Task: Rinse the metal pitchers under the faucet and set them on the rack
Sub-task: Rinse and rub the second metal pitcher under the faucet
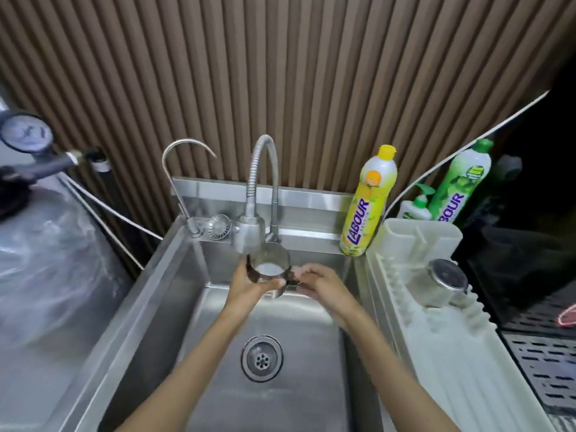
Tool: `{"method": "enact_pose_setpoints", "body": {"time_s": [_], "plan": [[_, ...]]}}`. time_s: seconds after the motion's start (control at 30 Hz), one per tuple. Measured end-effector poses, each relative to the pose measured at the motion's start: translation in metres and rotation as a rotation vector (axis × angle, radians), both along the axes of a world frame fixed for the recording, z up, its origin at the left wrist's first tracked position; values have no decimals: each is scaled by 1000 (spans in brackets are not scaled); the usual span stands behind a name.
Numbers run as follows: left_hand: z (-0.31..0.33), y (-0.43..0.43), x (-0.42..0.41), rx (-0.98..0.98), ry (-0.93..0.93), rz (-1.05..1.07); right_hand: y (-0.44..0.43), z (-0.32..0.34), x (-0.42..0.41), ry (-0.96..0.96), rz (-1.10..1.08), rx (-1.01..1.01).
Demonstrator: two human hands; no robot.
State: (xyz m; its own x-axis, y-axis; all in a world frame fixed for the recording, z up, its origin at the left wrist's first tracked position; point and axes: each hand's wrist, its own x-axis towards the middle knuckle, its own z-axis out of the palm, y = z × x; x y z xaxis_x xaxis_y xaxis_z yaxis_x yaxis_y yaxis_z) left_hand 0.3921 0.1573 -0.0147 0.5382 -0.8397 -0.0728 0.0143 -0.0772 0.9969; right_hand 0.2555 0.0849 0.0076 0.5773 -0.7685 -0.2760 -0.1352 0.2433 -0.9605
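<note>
Both hands hold a metal pitcher (pixel 270 265) under the faucet (pixel 249 235): left hand (pixel 249 282) wraps its body, right hand (pixel 314 280) grips the handle. Rinsing step; next, carry it right to the rack (pixel 436 322).

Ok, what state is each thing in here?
Held pitcher: upright under the faucet head, water inside.
Left hand: grips the pitcher's body.
Right hand: holds its handle.
Rack pitcher: bottom up on the rack.
Yellow bottle: upright, capped.
Green bottle: upright, capped.
Drain: unplugged.
</note>
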Motion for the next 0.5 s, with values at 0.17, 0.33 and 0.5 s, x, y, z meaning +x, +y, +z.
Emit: {"method": "enact_pose_setpoints", "body": {"time_s": [0.17, 0.33, 0.5], "plan": [[7, 19, 26, -21, -216, 78, 25, -23, 36, -242, -107, 54], [10, 37, 22, 141, -647, 203, 38, -24, 41, -182, -172, 45], [-9, 36, 23, 209, -235, 57, 32, -7, 33, 284, -235, -307]]}}
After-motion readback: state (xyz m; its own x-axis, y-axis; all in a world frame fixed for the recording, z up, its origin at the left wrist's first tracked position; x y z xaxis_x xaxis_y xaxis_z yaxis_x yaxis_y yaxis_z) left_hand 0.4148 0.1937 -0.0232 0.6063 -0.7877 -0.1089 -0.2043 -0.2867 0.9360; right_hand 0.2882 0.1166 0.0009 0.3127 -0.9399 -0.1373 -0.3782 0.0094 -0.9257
